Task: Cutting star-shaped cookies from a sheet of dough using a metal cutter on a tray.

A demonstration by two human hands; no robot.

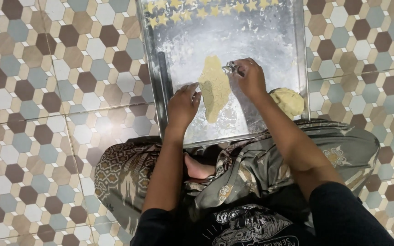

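Lying flat in the middle of the frame, a rolled sheet of pale yellow dough [214, 87] stretches lengthwise down a floured metal tray [270, 41], its surface marked with faint star outlines. At its upper right edge the right hand [251, 78] pinches a small metal star cutter [230, 68] between closed fingertips, the cutter touching the dough's rim. The left hand [183, 105] rests on the tray at the dough's lower left side, fingers loosely spread and open, their tips touching the dough's edge and gripping nothing. A dark rolling pin [163, 75] lies along the tray's left side, just above the left hand. To the lower right of the tray, near the right forearm, sits a rough lump of spare dough [288, 101]. Along the top of the frame, rows of cut star-shaped cookies [197, 10] line the tray's far end. The tray sits on a floor of hexagonal tiles [37, 91] in brown, beige and blue-grey. At the bottom of the frame the person's crossed legs in a patterned cloth [261, 168] meet the tray's near edge.
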